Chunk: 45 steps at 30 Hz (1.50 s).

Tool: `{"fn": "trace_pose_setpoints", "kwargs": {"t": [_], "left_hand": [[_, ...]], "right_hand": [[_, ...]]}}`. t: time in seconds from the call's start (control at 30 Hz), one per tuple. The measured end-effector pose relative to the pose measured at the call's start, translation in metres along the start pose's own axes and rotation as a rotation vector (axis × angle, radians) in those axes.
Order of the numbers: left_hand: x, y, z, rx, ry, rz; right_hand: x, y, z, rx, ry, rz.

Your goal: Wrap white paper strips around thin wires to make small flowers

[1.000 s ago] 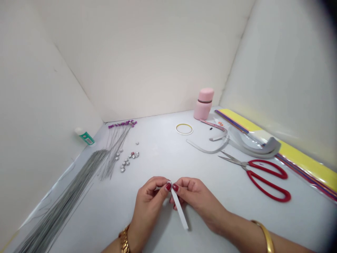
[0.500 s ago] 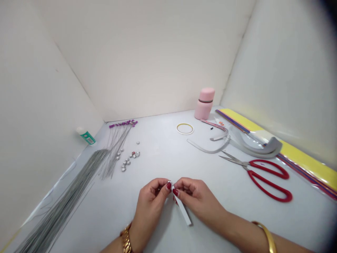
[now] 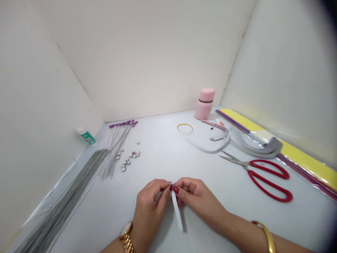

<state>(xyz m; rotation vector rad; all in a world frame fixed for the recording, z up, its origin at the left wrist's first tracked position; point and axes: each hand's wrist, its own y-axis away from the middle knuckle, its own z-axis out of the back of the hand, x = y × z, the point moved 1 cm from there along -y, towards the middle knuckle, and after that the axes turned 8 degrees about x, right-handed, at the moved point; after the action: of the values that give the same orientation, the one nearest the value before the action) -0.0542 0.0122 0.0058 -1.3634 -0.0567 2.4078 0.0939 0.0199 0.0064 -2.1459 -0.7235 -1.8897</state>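
Note:
A narrow white paper strip (image 3: 177, 212) hangs down from between my fingertips near the front of the table. My left hand (image 3: 155, 198) pinches its upper end between thumb and index finger. Right beside it, my right hand (image 3: 196, 195) pinches the same end, thumb and fingers closed. The folded part of the strip is mostly hidden by the fingertips. Beyond my left hand lie several small silver folded stars (image 3: 126, 162) in a loose cluster.
Grey wires (image 3: 68, 193) lie in a bundle at left, near purple-tipped wire stems (image 3: 123, 123) and a green glue stick (image 3: 86, 136). Red-handled scissors (image 3: 246, 163), silver strips (image 3: 252, 151), coloured paper packs (image 3: 302, 154), a tape ring (image 3: 185, 129) and a pink bottle (image 3: 204, 104) occupy the right side.
The strip's loose end has swung to the left and hangs more upright. My left wrist has turned, so the watch face now shows. Both hands still pinch the strip.

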Motion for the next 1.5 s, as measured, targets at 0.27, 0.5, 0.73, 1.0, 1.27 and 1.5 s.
{"fn": "trace_pose_setpoints", "kwargs": {"t": [0.27,0.5,0.73,1.0,1.27,1.5], "left_hand": [[0.0001,-0.0017,-0.0005,0.053,0.046,-0.083],[0.0018,-0.0056,0.0004,0.048,0.244,0.086],[0.0021,-0.0067,-0.0030,0.058,0.360,0.186],[0.0083,-0.0067,-0.0052,-0.002,0.574,0.361],[0.0092,-0.0019,-0.0058,-0.057,0.406,0.258],[0.0019,-0.0024,-0.0005,-0.032,0.160,0.012]], "right_hand": [[0.0018,-0.0022,-0.0003,-0.056,-0.114,0.004],[-0.0008,-0.0020,0.0011,-0.050,-0.117,-0.018],[-0.0019,-0.0023,0.0014,-0.074,-0.090,-0.030],[-0.0026,-0.0016,0.0002,0.004,-0.070,-0.047],[0.0023,0.0002,-0.0033,0.003,-0.121,-0.083],[0.0044,-0.0006,-0.0035,-0.023,-0.231,-0.075]]}}
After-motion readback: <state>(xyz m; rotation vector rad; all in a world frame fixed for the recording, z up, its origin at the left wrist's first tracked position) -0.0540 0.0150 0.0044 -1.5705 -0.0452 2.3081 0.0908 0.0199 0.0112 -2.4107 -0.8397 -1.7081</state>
